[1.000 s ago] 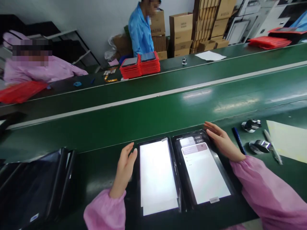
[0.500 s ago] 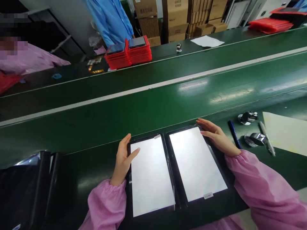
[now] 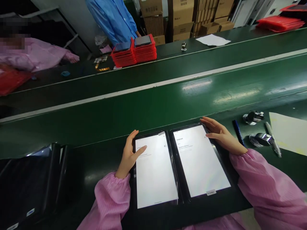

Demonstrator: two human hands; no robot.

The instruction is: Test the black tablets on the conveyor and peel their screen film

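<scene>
As we look down at the green conveyor bench [image 3: 100,156], two black-framed tablets [image 3: 154,169] [image 3: 201,159] lie side by side at its near edge, their long axes running away from us and leaning slightly. Our left hand [image 3: 130,155] is half open on the left tablet's upper left corner, its index finger reaching across the screen. Our right hand [image 3: 222,135] is open, its fingers spread over the right tablet's upper right corner. Neither hand grips anything, and each is nearest its own tablet. Both screens are white and headed "Internet"; the smaller lines beneath are too small to read. A small white label [image 3: 211,192] sits on the right tablet's near edge, and another [image 3: 161,133] on the left tablet's far edge, both illegible. To the right lie a blue marker [image 3: 238,133], a silver pen [image 3: 272,143], two chrome fittings [image 3: 253,117] [image 3: 260,139] and a sheet of paper [image 3: 287,132]. A black plastic bag [image 3: 28,185] lies at the left.
</scene>
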